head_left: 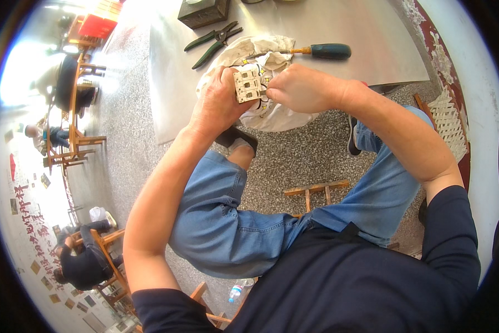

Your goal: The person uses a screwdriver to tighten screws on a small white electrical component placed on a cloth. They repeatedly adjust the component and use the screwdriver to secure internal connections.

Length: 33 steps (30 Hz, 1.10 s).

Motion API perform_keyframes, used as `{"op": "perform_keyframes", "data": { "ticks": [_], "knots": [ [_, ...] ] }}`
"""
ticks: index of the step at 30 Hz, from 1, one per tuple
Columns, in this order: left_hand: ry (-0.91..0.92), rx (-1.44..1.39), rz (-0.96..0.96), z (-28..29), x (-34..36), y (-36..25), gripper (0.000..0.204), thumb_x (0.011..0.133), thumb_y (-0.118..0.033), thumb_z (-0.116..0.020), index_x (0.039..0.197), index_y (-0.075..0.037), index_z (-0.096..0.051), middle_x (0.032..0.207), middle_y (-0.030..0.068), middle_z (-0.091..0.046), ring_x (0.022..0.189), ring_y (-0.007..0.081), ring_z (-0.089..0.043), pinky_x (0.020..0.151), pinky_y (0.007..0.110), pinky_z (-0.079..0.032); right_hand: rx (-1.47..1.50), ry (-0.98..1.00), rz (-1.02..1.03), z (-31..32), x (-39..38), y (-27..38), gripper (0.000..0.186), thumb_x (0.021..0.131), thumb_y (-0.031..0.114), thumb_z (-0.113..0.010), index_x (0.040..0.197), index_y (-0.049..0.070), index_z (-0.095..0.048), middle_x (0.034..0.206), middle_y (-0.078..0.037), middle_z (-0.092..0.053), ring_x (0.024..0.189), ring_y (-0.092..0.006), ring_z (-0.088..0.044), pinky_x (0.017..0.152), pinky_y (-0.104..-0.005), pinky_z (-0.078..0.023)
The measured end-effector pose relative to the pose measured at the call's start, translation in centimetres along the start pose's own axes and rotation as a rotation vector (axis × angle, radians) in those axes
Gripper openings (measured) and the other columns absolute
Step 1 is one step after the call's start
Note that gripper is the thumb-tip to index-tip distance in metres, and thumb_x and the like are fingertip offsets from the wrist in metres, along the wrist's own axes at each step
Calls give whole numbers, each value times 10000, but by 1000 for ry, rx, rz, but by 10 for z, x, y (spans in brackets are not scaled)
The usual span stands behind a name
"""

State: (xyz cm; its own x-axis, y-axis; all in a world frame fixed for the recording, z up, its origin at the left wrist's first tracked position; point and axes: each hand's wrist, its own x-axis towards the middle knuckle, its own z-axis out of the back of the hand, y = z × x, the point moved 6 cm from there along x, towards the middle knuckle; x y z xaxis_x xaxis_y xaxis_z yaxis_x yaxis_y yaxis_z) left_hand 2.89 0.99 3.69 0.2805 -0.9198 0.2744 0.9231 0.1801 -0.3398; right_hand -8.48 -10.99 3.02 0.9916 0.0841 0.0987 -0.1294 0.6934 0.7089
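My left hand is closed around a cream-coloured block with three slotted modules in a row, which looks like the back of a wall switch or socket. It is held over the table's near edge. My right hand pinches at the block's right side, beside what look like short dark wires; whatever lies between its fingertips is too small to make out. Beneath both hands a white cloth with yellow star shapes lies bunched and hangs over the edge. A screwdriver with a dark green handle rests just beyond my right hand.
On the metal-topped table lie green-handled pliers, with a dark box behind them. A wooden stool bar stands between my legs. A wall runs along the right. People sit at wooden furniture on the left; a plastic bottle is behind me.
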Motion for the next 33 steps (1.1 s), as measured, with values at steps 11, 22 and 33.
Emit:
{"op": "perform_keyframes", "data": {
  "ticks": [11, 22, 33],
  "knots": [
    [-34, -17, -26, 3, 0, -4, 471, 731, -135, -876, 1087, 3, -600, 1082, 211, -643, 1013, 414, -638, 858, 462, -539, 15, -29, -6, -1, 1, -2, 268, 905, 162, -513, 796, -36, -658, 804, -256, -665, 774, -415, -668, 745, -493, -524],
    [-15, -13, -20, 2, 1, -3, 473, 719, -132, -878, 1076, 2, -599, 1073, 200, -642, 1009, 421, -635, 845, 473, -536, 177, -62, -138, 2, 0, -2, 302, 863, 208, -565, 841, -62, -696, 816, -275, -680, 779, -401, -676, 768, -462, -536],
    [3, -9, 7, -1, 0, 1, 509, 710, -155, -887, 1089, 4, -587, 1088, 207, -632, 1019, 432, -624, 854, 481, -528, 81, -58, -46, 0, 4, -5, 266, 864, 172, -535, 818, -37, -692, 765, -267, -657, 702, -393, -657, 711, -457, -526]
  ]
}}
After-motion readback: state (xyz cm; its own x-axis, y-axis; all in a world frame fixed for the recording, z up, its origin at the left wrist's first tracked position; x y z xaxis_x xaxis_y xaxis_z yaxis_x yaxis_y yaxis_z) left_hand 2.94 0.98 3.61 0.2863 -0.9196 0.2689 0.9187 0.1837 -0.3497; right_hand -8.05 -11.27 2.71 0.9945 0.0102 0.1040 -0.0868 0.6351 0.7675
